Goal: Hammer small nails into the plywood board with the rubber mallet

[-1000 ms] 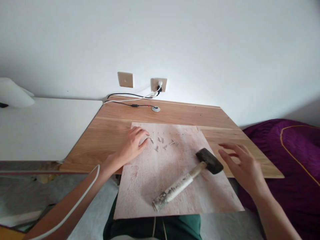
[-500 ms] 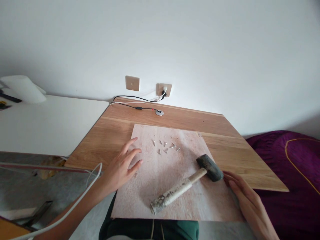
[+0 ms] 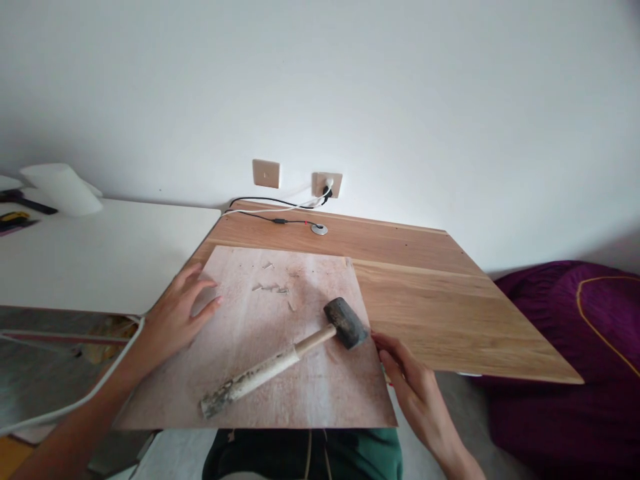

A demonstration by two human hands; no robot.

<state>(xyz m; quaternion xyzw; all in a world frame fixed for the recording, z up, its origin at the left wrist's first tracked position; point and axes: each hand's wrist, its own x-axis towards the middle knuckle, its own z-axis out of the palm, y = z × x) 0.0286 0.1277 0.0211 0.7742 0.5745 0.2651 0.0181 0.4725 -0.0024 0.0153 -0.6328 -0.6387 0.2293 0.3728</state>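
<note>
Head camera looks down at a thin wood board (image 3: 320,393) that lies on a brown desk (image 3: 450,313) and sticks out over the person's green trousers (image 3: 305,457). The left hand (image 3: 175,320) lies flat on the left side of the board, with its fingers (image 3: 203,312) open and spread, holding nothing. A white cord (image 3: 75,405) runs along that arm. The right hand (image 3: 413,390) is at the right edge of the board. Its fingers (image 3: 385,347) are stretched out and their tips touch that edge, but I cannot tell if the thumb is under the board to pinch it. A hammer (image 3: 280,362) lies on the board between the two hands. Its dark head is just beside the right fingertips, and its pale, dirty handle points away from them, toward the near left corner of the board. No hand touches the hammer. Some small nails (image 3: 273,288) lie loose on the board, past the left fingertips and a bit to their right, farther away than the hammer head. Far beyond all the fingers, by the wall, black and white wires (image 3: 273,202) run to a socket (image 3: 327,184), with a switch plate (image 3: 266,173) next to it. A white table (image 3: 100,253) is out past the left hand, and a purple cushion (image 3: 575,353) is well out past the right hand.
</note>
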